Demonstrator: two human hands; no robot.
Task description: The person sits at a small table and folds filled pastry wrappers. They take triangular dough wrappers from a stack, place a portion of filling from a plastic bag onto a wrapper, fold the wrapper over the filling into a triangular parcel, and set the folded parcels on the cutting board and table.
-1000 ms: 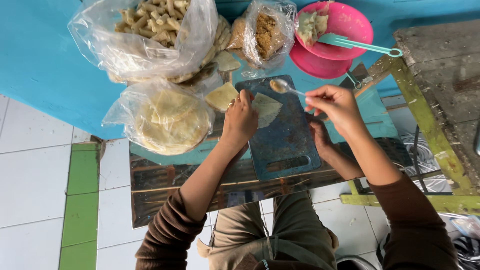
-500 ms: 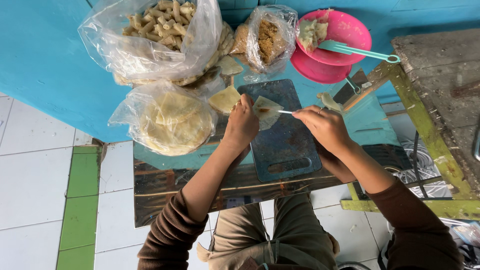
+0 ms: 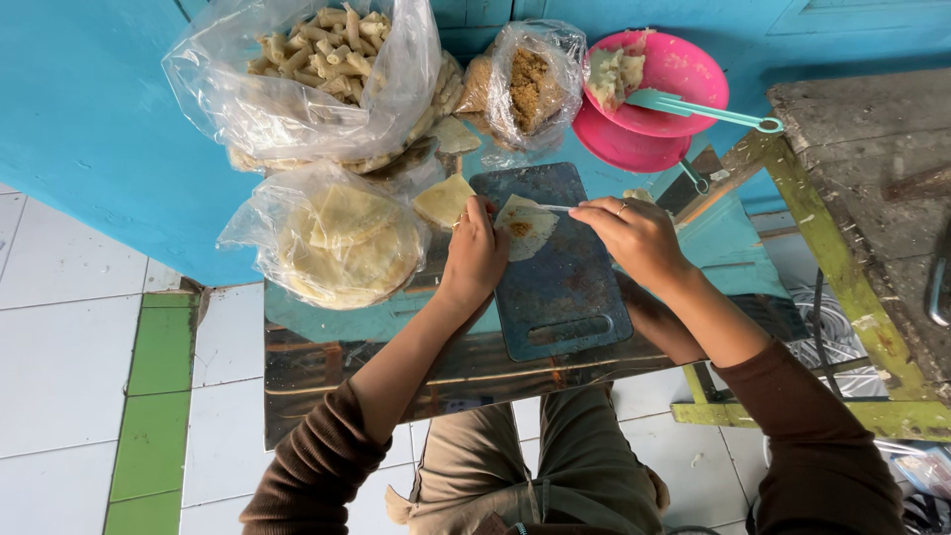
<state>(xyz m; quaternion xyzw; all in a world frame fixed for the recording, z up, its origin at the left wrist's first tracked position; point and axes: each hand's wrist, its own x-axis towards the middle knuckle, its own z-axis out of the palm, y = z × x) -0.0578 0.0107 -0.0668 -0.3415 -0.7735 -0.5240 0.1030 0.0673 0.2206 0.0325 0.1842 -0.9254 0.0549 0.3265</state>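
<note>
While the left hand [image 3: 475, 253] pinned a thin pale round wrapper [image 3: 526, 226] flat on the dark blue plastic cutting board [image 3: 555, 287] near the tabletop's far edge, the right hand [image 3: 634, 236], fingers closed on a slim spoon [image 3: 555, 208], was spreading brown filling, the wrapper not yet folded.

Small glass-topped table [image 3: 327, 347], seen from above, far edge against a blue wall. At centre lies a dark blue cutting board [image 3: 560, 287], handle slot toward the near edge. Left half: a clear bag of round wrappers [image 3: 342, 243]. Far left corner: a bag of rolled pieces [image 3: 307, 74]. Far edge, middle: a bag of brown filling [image 3: 530, 84]. Far right corner: stacked pink bowls [image 3: 634, 144].
</note>
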